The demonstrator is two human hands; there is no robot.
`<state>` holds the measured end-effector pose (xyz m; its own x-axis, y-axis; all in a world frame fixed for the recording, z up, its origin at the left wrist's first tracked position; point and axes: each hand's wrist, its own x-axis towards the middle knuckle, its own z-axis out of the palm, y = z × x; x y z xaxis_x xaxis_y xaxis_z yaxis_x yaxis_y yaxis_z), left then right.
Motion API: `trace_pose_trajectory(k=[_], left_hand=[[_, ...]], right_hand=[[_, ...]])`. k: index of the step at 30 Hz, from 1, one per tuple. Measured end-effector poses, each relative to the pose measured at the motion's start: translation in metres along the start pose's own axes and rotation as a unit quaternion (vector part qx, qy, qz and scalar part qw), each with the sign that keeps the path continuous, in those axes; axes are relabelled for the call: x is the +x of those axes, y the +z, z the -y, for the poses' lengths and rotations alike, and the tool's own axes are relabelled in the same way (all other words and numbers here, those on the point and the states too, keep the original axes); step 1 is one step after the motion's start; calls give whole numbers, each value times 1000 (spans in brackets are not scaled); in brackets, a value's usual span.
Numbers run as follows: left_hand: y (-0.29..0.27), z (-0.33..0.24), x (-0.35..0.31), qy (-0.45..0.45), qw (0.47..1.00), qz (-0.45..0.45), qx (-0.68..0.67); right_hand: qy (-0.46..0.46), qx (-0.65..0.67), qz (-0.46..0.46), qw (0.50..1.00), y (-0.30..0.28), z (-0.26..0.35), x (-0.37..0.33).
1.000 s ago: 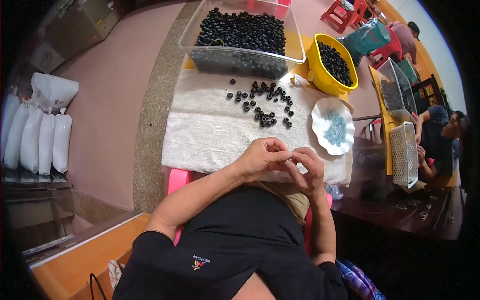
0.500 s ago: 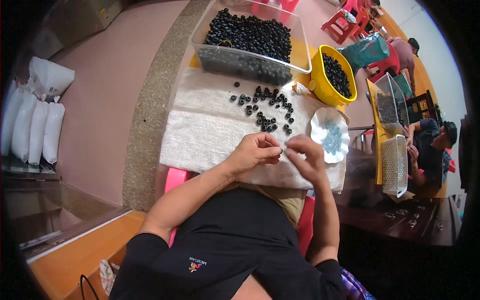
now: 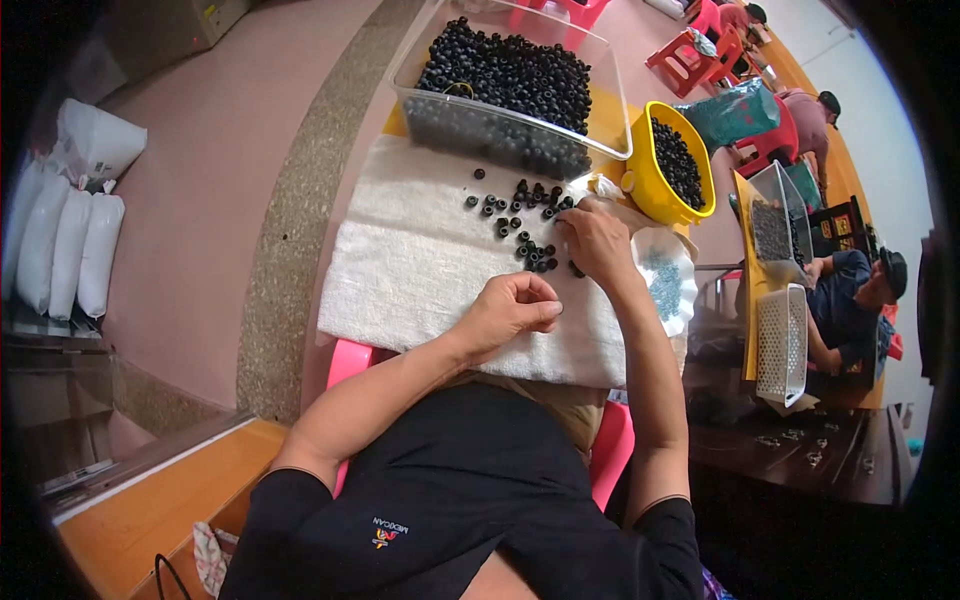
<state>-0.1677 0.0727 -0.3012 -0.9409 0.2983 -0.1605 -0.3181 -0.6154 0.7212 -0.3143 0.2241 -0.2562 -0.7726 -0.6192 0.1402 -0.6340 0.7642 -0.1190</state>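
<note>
Over the near part of a white towel (image 3: pixel 400 265), my left hand (image 3: pixel 510 318) is closed in a pinch. Something small and dark shows at its fingertips, too small to name. Farther off, my right hand (image 3: pixel 597 240) reaches down among loose black beads (image 3: pixel 530 250), round with holes through them. Its fingers are bent together at the right side of the beads, and the fingertips partly cover what they touch. Beside my right wrist, a white dish with a wavy rim (image 3: pixel 684 312) holds tiny blue-grey pieces, partly hidden by my forearm.
A clear plastic bin (image 3: pixel 612 70) full of black beads stands beyond the towel. Right of it is a yellow tub (image 3: pixel 648 190) with more beads. A person (image 3: pixel 850 300) sits at the right near a white basket (image 3: pixel 780 340). White sacks (image 3: pixel 100 250) stand at the far left.
My right hand has moved away from my left hand, forward to the loose beads. My left hand stays pinched in nearly the same place. The view has shifted slightly.
</note>
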Motion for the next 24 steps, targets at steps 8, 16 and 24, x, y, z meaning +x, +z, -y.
trace_pose_trajectory(k=[8,16,24], left_hand=[[-4,3,4,13,1000,0,-6],[1,-3,1,-5,1000,-22,8],[-1,-1,2,-8,1000,-25,7]], right_hand=[[-57,-8,-4,998,5,3,4],[-84,-24,66,994,3,3,2],[-95,-13,54,994,0,7,0]])
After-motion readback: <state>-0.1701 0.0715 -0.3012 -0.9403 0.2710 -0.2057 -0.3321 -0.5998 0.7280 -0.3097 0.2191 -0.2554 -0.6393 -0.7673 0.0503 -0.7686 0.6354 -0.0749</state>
